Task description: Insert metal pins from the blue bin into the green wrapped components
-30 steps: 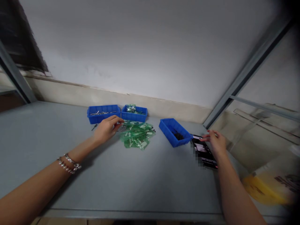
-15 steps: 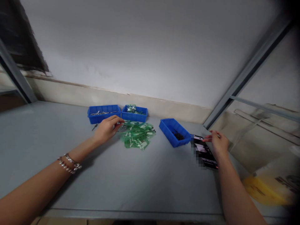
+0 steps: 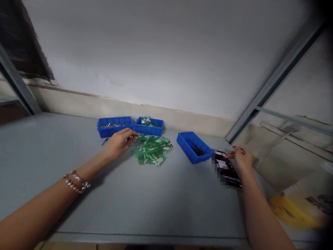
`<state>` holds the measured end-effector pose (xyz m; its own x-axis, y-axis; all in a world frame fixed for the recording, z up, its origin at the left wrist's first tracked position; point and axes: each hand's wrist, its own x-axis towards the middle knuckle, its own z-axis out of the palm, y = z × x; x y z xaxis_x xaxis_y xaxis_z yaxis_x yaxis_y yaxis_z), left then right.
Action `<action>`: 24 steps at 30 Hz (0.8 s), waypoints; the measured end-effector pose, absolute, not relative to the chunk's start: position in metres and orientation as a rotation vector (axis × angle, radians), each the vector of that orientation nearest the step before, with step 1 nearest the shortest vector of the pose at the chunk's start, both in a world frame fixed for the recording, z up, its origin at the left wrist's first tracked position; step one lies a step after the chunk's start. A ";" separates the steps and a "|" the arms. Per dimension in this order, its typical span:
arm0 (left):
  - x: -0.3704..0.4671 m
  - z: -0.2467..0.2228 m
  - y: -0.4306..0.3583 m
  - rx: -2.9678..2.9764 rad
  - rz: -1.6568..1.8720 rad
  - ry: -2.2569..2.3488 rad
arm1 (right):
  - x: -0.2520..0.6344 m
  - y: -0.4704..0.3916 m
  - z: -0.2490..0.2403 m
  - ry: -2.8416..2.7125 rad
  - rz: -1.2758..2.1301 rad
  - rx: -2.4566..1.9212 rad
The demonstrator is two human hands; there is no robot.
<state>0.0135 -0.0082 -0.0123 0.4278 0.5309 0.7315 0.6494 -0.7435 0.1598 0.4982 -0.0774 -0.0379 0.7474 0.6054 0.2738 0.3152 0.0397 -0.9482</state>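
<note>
My left hand point(image 3: 118, 143), wearing bracelets at the wrist, is at the left edge of a pile of green plastic bags point(image 3: 153, 151). Its thumb and fingers are drawn together in a pinch; whatever lies between them is hidden. Small parts and white labels show through the bags. Over to the right, my right hand point(image 3: 243, 159) hovers at the phone point(image 3: 227, 172), which lies with its screen lit. One finger reaches over the phone's upper end, the others are apart, and I see nothing held.
At the back stand a blue bin point(image 3: 116, 131) of thin metal pieces and a blue bin point(image 3: 149, 129) with green bags. A third blue bin point(image 3: 194, 156) holds black parts. Metal posts point(image 3: 275, 73) frame the table point(image 3: 145, 208); a yellow-and-clear bag point(image 3: 293, 211) sits at right.
Both hands stay almost where they were. The fingers of my right hand have shifted very slightly above the phone.
</note>
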 end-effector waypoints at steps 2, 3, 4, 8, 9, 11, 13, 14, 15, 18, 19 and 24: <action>0.013 -0.012 -0.008 -2.530 -1.205 -1.054 | 0.499 -0.078 -0.038 -0.758 0.241 -1.586; 0.013 -0.012 -0.008 -2.531 -1.198 -1.057 | 0.500 -0.079 -0.038 -0.752 0.232 -1.602; 0.013 -0.012 -0.008 -2.534 -1.190 -1.058 | 0.499 -0.079 -0.037 -0.746 0.225 -1.620; 0.012 -0.013 -0.008 -2.530 -1.170 -1.064 | 0.494 -0.079 -0.035 -0.792 0.278 -1.677; 0.012 -0.013 -0.008 -2.527 -1.173 -1.063 | 0.492 -0.079 -0.034 -0.825 0.316 -1.674; 0.013 -0.013 -0.008 -2.524 -1.184 -1.059 | 0.489 -0.078 -0.034 -0.880 0.398 -1.620; 0.013 -0.012 -0.008 -2.528 -1.192 -1.048 | 0.488 -0.077 -0.034 -0.880 0.426 -1.541; 0.013 -0.012 -0.008 -2.530 -1.191 -1.045 | 0.490 -0.077 -0.035 -0.861 0.416 -1.512; 0.013 -0.012 -0.008 -2.533 -1.188 -1.046 | 0.492 -0.077 -0.036 -0.836 0.393 -1.497; 0.013 -0.012 -0.009 -2.532 -1.182 -1.055 | 0.499 -0.076 -0.040 -0.773 0.319 -1.511; 0.013 -0.012 -0.009 -2.531 -1.182 -1.058 | 0.502 -0.076 -0.042 -0.762 0.304 -1.519; 0.013 -0.012 -0.009 -2.530 -1.177 -1.075 | 0.508 -0.075 -0.047 -0.734 0.241 -1.550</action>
